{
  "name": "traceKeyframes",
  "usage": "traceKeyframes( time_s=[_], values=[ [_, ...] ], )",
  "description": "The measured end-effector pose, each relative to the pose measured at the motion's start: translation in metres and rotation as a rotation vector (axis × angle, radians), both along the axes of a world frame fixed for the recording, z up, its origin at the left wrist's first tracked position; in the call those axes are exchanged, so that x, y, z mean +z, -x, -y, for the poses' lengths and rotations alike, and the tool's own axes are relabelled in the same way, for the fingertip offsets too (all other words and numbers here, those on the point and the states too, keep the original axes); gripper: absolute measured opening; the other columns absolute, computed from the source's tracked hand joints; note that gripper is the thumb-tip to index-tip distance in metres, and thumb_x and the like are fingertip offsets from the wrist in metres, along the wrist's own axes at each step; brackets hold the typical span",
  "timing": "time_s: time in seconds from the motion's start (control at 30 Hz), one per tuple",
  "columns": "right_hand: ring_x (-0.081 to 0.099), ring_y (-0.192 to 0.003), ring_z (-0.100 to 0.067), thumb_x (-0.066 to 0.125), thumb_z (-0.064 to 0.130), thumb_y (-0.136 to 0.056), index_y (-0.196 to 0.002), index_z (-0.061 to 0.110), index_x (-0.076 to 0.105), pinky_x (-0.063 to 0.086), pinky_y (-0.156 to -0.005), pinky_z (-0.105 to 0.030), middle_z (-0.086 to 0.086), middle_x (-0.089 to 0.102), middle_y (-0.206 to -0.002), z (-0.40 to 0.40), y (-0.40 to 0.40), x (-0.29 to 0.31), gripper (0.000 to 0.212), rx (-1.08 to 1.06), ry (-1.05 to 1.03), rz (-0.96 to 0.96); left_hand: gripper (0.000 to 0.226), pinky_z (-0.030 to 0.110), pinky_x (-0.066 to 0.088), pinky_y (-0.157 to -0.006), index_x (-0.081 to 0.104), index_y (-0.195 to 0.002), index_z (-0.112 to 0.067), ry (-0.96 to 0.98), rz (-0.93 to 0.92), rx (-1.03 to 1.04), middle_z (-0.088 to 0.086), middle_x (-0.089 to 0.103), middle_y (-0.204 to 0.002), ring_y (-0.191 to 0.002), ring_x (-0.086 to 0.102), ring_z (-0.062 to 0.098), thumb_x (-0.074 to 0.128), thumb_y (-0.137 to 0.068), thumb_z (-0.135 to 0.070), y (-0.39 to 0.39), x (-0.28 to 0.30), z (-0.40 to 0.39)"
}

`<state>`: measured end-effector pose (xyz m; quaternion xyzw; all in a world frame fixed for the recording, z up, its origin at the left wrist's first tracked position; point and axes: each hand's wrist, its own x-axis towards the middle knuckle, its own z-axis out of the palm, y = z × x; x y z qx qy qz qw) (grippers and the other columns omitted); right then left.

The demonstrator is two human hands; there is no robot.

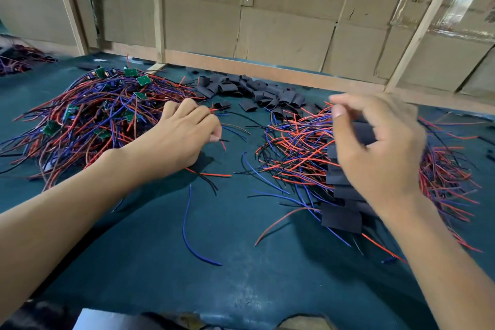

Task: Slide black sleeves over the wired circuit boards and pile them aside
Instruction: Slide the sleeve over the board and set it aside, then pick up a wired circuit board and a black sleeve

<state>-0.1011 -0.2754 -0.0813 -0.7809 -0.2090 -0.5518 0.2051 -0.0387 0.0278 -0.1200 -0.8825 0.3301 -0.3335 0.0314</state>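
On the green mat (166, 262), the heap of empty black sleeves (249, 94) at the back serves as the landmark. To its left lies the tangle of bare wired boards (88, 115); in front of it and to the right lies the pile of sleeved boards (340, 195). The left hand (184, 136), fingers curled, pinches wires at the edge of the bare tangle. The right hand (380, 147) is blurred over the finished pile, fingers loosely spread; whether it holds anything I cannot tell. The step looks like fetching the next board. The next move calls for drawing one free of the tangle and taking a sleeve.
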Motion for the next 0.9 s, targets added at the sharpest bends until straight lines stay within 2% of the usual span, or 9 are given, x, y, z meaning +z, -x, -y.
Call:
traceKeyframes(
  time_s=[0.1,0.2,0.33,0.4,0.53,0.6,0.67,0.83,0.9],
  values=[
    [0.067,-0.082,-0.014,0.073,0.022,-0.093,-0.103,0.018,0.078,0.043,-0.092,-0.042,0.009,0.074,-0.086,-0.016,0.000,-0.008,0.012,0.153,0.098,-0.171,0.019,0.044,0.037,-0.073,0.060,-0.100,-0.015,0.075,-0.023,-0.122,0.003,0.055,-0.096,-0.088,0.045,0.029,0.041,-0.104,-0.020,0.011,0.007,0.009],
    [0.067,-0.084,-0.010,0.076,0.037,-0.088,-0.114,0.018,0.076,0.042,-0.095,-0.044,0.014,0.073,-0.085,-0.025,0.000,-0.018,0.032,0.263,0.205,-0.387,0.019,0.045,0.041,-0.076,0.063,-0.101,-0.009,0.169,-0.030,-0.242,0.005,0.058,-0.098,-0.087,0.046,0.030,0.046,-0.104,-0.017,0.023,0.011,0.022],
    [0.063,-0.072,-0.023,0.079,0.026,-0.086,-0.100,0.009,0.079,0.048,-0.075,-0.041,0.002,0.072,-0.078,-0.032,-0.003,-0.028,0.022,0.386,0.346,-0.350,0.012,0.035,0.042,-0.085,0.063,-0.104,-0.003,0.290,-0.118,-0.415,0.006,0.059,-0.099,-0.089,0.047,0.030,0.054,-0.102,-0.011,0.040,0.009,0.044],
    [0.057,-0.067,-0.019,0.079,0.020,-0.087,-0.093,0.008,0.081,0.046,-0.073,-0.033,-0.001,0.070,-0.074,-0.036,-0.002,-0.031,0.013,0.415,0.288,-0.331,0.013,0.029,0.042,-0.085,0.062,-0.106,-0.002,0.348,-0.163,-0.447,0.001,0.057,-0.099,-0.091,0.048,0.026,0.056,-0.102,-0.013,0.045,0.007,0.048],
    [0.066,-0.074,-0.007,0.074,0.026,-0.093,-0.094,0.013,0.079,0.049,-0.072,-0.019,0.008,0.074,-0.081,-0.036,0.003,-0.028,0.014,0.515,0.006,-0.593,0.021,0.010,0.038,-0.090,0.061,-0.107,-0.005,0.486,-0.252,-0.446,-0.021,0.040,-0.100,-0.096,0.047,0.011,0.058,-0.101,-0.026,0.048,0.008,0.046],
    [0.067,-0.074,-0.009,0.072,0.024,-0.094,-0.091,0.013,0.079,0.050,-0.071,-0.021,0.007,0.074,-0.080,-0.035,0.003,-0.027,0.013,0.537,-0.025,-0.661,0.020,0.006,0.036,-0.091,0.060,-0.108,-0.009,0.503,-0.282,-0.441,-0.020,0.042,-0.099,-0.096,0.046,0.005,0.061,-0.098,-0.026,0.049,0.008,0.045],
    [0.067,-0.073,-0.010,0.071,0.021,-0.094,-0.085,0.013,0.079,0.051,-0.071,-0.023,0.006,0.075,-0.078,-0.035,0.004,-0.026,0.014,0.517,-0.043,-0.667,0.025,0.009,0.037,-0.094,0.059,-0.115,-0.012,0.468,-0.290,-0.453,-0.015,0.049,-0.103,-0.098,0.048,0.009,0.062,-0.098,-0.028,0.047,0.008,0.043],
    [0.062,-0.063,-0.012,0.070,0.016,-0.095,-0.075,0.012,0.073,0.047,-0.064,-0.021,0.002,0.069,-0.067,-0.032,0.004,-0.023,0.021,0.300,-0.296,-0.480,0.064,0.042,0.039,-0.109,0.042,-0.141,-0.004,0.202,-0.115,-0.315,0.015,0.049,-0.130,-0.119,0.048,0.033,0.057,-0.099,-0.049,0.024,0.006,0.030],
    [0.061,-0.063,-0.013,0.067,0.020,-0.097,-0.076,0.014,0.070,0.046,-0.064,-0.023,0.002,0.069,-0.067,-0.029,0.003,-0.018,0.022,0.242,-0.383,-0.398,0.066,0.046,0.040,-0.108,0.040,-0.142,-0.003,0.160,-0.204,-0.277,0.014,0.048,-0.132,-0.122,0.049,0.033,0.062,-0.097,-0.046,0.018,0.000,0.028]
  ],
)
